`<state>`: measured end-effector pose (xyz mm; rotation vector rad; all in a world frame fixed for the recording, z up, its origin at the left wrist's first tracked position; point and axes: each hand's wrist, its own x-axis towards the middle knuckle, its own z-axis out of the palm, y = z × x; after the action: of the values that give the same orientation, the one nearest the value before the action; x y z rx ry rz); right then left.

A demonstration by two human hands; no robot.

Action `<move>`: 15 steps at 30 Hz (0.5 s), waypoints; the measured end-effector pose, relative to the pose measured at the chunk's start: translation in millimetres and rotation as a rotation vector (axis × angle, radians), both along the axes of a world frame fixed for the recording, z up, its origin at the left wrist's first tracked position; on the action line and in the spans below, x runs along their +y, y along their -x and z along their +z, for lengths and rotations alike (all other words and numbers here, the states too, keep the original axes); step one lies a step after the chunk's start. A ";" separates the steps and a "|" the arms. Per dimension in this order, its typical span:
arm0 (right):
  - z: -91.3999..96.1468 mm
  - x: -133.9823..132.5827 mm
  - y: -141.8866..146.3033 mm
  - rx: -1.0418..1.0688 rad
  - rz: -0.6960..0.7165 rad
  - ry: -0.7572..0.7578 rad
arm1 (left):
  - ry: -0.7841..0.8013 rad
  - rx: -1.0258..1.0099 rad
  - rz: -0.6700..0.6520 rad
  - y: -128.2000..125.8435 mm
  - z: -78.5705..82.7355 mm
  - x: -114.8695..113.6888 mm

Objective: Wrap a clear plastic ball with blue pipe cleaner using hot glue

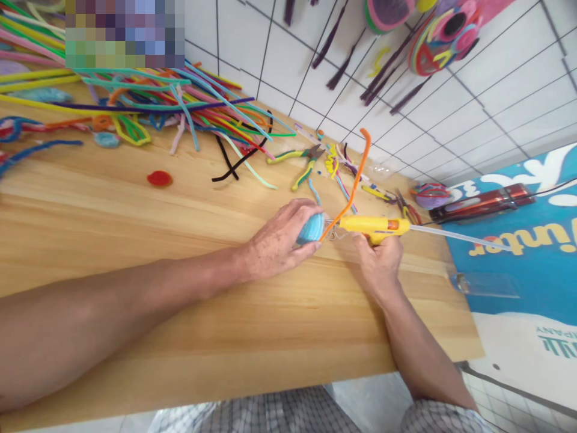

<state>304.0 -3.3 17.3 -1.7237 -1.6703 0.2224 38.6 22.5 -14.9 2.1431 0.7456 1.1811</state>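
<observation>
Low over the wooden table [202, 337], my left hand [282, 237] grips a light blue rounded piece [312, 228] that looks wound from pipe cleaner. An orange pipe cleaner [359, 171] rises from beside it, bent near its lower part and hooked at the top. In my right hand [381, 258] is a yellow hot glue gun [372, 226], its nozzle pointing left at the blue piece. A long clear glue stick [460, 236] sticks out of the gun's back. Thin pale strands show below the nozzle. Whether the nozzle touches the piece I cannot tell.
Many coloured pipe cleaners [216, 114] heap at the back left. Green-and-yellow pliers [303, 161] lie behind my hands, and a red oval piece [159, 178] lies to the left. At the right are a dark red cylinder [487, 201] and a blue printed board [518, 264].
</observation>
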 end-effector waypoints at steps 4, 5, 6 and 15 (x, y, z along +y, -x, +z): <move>4.2 2.8 5.1 0.172 0.015 -0.039 | 0.017 -0.001 0.004 -0.1 -0.7 -0.4; 5.6 4.2 5.3 0.197 0.011 -0.051 | 0.021 -0.001 0.006 -0.5 -1.3 -0.4; 6.9 6.1 4.8 0.209 -0.004 -0.064 | 0.024 0.001 0.007 -0.8 -1.9 -0.3; 1.5 40.5 -50.5 0.052 -0.131 0.001 | 0.056 -0.006 -0.042 1.2 -1.6 1.6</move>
<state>354.5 37.1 18.9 -1.8050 -1.5138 0.2045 37.4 24.1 -16.5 2.0985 0.7194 1.1314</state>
